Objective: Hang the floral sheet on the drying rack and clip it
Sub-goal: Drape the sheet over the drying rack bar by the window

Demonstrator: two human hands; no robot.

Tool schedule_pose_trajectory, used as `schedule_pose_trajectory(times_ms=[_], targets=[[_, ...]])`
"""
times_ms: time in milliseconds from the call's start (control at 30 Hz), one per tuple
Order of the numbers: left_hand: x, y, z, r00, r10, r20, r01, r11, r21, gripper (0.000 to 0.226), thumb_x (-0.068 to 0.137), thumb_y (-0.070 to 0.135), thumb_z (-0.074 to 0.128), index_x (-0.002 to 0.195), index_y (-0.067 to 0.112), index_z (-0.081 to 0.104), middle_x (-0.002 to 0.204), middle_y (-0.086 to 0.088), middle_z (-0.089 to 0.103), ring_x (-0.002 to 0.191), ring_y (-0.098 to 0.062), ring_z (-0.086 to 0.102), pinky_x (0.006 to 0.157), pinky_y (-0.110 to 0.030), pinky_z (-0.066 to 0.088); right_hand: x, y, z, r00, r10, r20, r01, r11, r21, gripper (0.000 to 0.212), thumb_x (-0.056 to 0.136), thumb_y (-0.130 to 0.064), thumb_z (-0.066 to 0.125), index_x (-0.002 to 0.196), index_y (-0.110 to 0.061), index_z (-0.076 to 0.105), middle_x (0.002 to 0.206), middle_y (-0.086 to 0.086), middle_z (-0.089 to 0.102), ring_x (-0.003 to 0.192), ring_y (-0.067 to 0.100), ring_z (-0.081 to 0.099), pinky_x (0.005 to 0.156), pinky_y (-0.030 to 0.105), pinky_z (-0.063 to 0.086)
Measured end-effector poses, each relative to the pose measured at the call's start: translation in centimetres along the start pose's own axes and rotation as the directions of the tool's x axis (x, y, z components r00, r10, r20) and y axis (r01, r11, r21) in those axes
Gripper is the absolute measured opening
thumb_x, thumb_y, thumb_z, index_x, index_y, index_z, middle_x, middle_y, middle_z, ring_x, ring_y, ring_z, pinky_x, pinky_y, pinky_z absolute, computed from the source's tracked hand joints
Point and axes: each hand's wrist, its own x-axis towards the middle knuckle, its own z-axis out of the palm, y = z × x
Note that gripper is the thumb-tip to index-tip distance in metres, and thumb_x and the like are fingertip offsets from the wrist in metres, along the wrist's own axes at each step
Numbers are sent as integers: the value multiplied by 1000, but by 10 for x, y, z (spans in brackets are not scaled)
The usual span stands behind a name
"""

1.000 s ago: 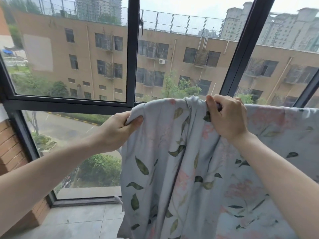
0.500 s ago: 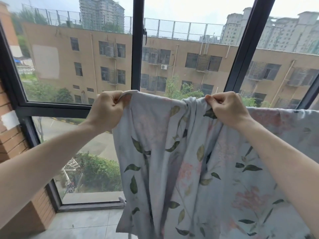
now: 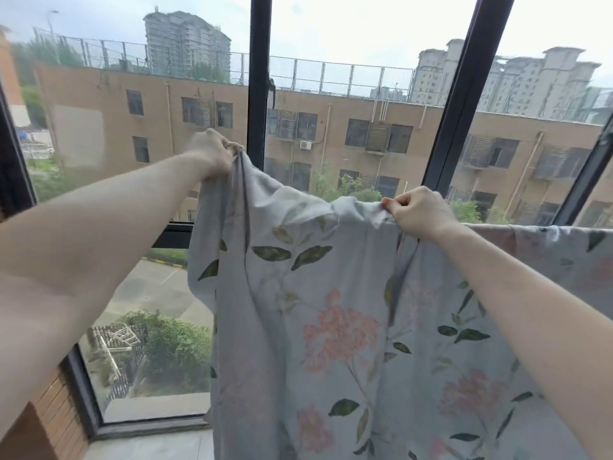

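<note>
The pale grey cotton sheet printed with pink flowers and green leaves (image 3: 331,310) hangs before the dark-framed window (image 3: 259,78) — soft, limp, probably light — its top hem pinched by left hand (image 3: 212,152), raised, and right hand (image 3: 416,210), best taken there.

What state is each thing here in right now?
Sheet: draped, top edge bunched, no clip visible.
Left hand: raised, gripping the sheet's corner.
Right hand: gripping the sheet's top edge.
Window: looks closed.
Rack: hidden by the sheet.
</note>
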Motion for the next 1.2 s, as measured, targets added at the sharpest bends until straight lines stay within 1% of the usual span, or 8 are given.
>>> schedule_pose_trajectory(times_ms=[200,300,467,533,633,800,1067,1200], targets=[[-27,-3,51,932,57,358,-173,938,300,36,101,49,57,80,25,74,94,-6,75,81,-24,66,65,-33,51,-4,-1,-6,992,48,119,-40,997,-71,33,99,-52,58,77,-34,74,78,-8,69,79,18,64,71,30,46],[-42,25,48,882,122,456,-314,874,372,45,94,55,61,115,17,72,119,-4,73,103,-26,67,86,-37,58,-5,-1,-7,990,54,131,-42,995,-89,28,98,-54,57,87,-37,77,83,-7,70,83,18,65,73,30,47],[-101,74,20,772,392,500,-365,918,-157,37,103,59,50,115,30,71,113,10,70,103,-11,66,88,-33,53,-8,1,-2,997,23,74,-16,996,-90,37,99,-54,56,73,-34,74,69,-5,67,74,19,64,64,30,43],[-123,78,20,725,409,554,-387,907,-163,41,104,60,44,108,29,71,101,10,70,92,-9,65,78,-30,51,-9,1,0,998,13,58,-9,998,-70,42,99,-53,55,69,-31,73,64,-5,65,68,19,63,63,31,43],[-137,64,42,768,446,461,-468,881,-72,42,104,57,46,86,21,59,77,3,62,71,-19,59,62,-34,44,-13,3,0,997,-69,36,68,997,45,47,102,-51,53,71,-21,72,55,-8,60,59,16,58,67,37,50],[-132,45,62,814,495,304,-443,867,-226,53,101,57,54,70,15,46,55,10,47,50,-13,43,55,-33,34,-45,22,6,965,-205,-165,241,942,235,26,98,-50,62,110,-32,75,105,-22,72,99,-3,65,86,24,50],[-133,50,67,805,506,309,-418,854,-309,57,103,59,49,64,19,38,49,12,38,47,-12,34,50,-31,29,-37,36,1,954,-195,-228,250,936,247,13,97,-30,71,90,-28,82,56,-29,61,59,-5,58,62,21,43],[-122,44,68,804,431,409,-275,880,-387,64,105,62,38,73,8,52,56,-1,40,52,-19,35,56,-33,29,-13,15,-4,950,-171,-262,240,937,255,21,99,-35,67,81,-34,78,63,-19,67,65,-2,60,63,19,44]])
